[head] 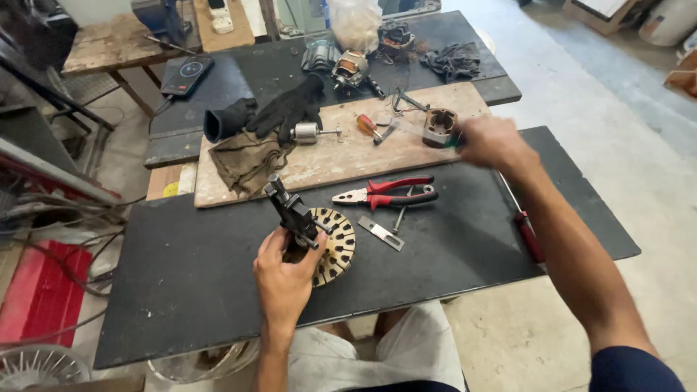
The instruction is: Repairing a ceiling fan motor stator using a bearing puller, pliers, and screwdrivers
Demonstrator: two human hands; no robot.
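Holding the puller [290, 210] on the slotted rotor disc [335, 245], the left hand [283, 279] grip is closed; right hand [494, 143] grip, blurred, cannot be judged. One-handed support may let the disc tip off the surface [181, 276].

Matt black tabletop [181, 276], rough bare wooden board [327, 163], brassy slotted metal rotor [335, 247], glossy red-handled pliers [385, 194]

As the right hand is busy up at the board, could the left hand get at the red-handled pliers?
Probably not at once: the left hand grips the black puller on the rotor disc, though the red-handled pliers lie uncovered nearby.
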